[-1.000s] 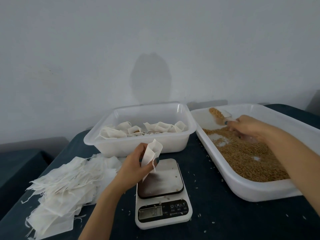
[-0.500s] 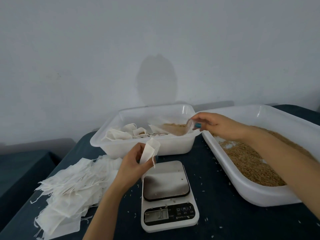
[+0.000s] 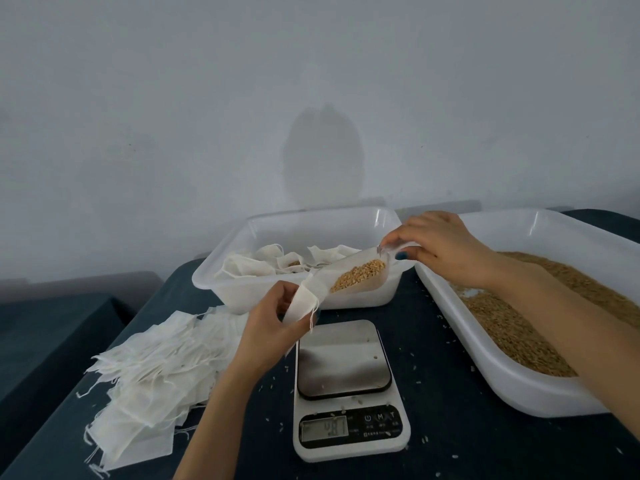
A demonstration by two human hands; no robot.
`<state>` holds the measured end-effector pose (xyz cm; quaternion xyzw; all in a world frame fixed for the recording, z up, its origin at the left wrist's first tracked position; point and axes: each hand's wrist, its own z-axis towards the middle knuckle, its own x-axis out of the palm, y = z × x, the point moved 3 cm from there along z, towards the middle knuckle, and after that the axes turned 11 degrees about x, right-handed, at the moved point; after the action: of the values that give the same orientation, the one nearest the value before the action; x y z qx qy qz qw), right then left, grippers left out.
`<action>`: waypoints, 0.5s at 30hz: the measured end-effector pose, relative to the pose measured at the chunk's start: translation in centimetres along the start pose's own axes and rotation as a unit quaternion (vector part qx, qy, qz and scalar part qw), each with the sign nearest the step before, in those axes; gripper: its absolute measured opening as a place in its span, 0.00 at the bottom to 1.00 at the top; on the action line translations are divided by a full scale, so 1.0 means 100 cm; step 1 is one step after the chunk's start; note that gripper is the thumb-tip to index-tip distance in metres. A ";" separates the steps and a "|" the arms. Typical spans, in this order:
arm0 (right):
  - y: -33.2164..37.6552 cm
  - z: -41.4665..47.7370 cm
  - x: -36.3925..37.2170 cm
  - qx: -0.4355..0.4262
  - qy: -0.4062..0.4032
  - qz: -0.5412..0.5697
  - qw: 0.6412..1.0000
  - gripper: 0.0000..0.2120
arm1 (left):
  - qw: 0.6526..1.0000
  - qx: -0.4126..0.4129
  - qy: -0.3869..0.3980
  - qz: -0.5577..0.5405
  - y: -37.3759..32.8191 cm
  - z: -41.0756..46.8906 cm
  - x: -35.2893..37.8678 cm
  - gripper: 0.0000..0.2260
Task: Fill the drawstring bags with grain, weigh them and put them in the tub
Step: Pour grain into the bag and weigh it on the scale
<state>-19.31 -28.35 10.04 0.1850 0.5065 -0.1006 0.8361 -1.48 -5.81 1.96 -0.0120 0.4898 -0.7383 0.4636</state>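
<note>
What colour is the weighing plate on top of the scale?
The weighing plate is shiny silver-grey, black-rimmed; best seen in the head view.

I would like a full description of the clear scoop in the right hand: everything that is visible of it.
The scoop is small and looks like clear plastic. It holds a heap of golden-brown grain. The right hand grips its handle end with curled fingers. It is tilted, open front down and to the left, in front of the tub. Its front meets the open mouth of the white drawstring bag that the left hand pinches; how far it goes in cannot be told.
</note>
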 end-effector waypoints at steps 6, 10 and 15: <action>0.014 -0.003 -0.005 -0.032 -0.036 -0.057 0.997 0.13 | 0.999 -0.003 0.029 0.042 0.002 -0.001 0.006 0.14; 0.019 -0.005 -0.007 -0.041 -0.051 -0.062 0.996 0.12 | 0.997 0.006 0.045 0.069 -0.001 -0.003 0.011 0.16; 0.026 -0.006 -0.016 -0.054 -0.066 -0.082 0.993 0.13 | 0.996 0.015 0.052 0.069 -0.006 -0.003 0.015 0.17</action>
<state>-19.63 -25.71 11.71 0.0905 0.4681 -0.1538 0.8655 -2.82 -6.58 1.59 0.0671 0.5013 -0.7116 0.4876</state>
